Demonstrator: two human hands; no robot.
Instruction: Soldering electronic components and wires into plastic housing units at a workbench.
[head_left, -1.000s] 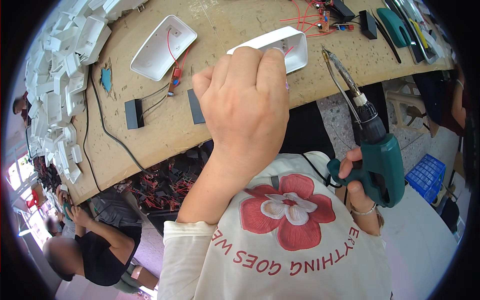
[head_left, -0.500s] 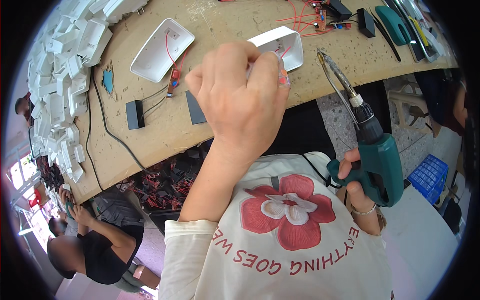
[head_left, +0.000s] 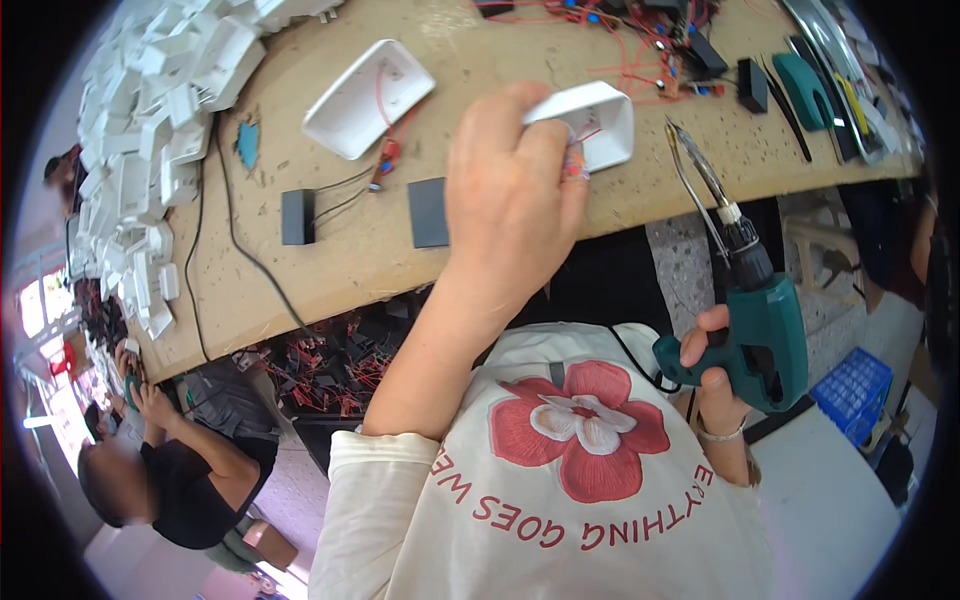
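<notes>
My left hand (head_left: 510,190) is closed at the near left edge of a white plastic case (head_left: 606,132), which is tilted on the bench. Beside the thumb, at the case's mouth, shows a small circuit board (head_left: 575,162) with orange and blue parts, mostly covered by my fingers. A dark flat block (head_left: 428,213) lies partly hidden beside the wrist. My right hand (head_left: 712,365) grips the handle of a green soldering gun (head_left: 765,335). Its metal tip points up and left, to the right of the case and apart from it.
Another white case (head_left: 370,98) lies left, wired to a small board (head_left: 384,160) and a black box (head_left: 298,217). White cases (head_left: 150,150) pile up far left. Wired boards (head_left: 670,75) and tools (head_left: 800,90) lie at the back right. A co-worker (head_left: 200,480) sits lower left.
The white case at my left hand has come nearer to me and tilted, and my left hand has turned with it. The right hand keeps its hold on the soldering gun. The view has shifted slightly.
</notes>
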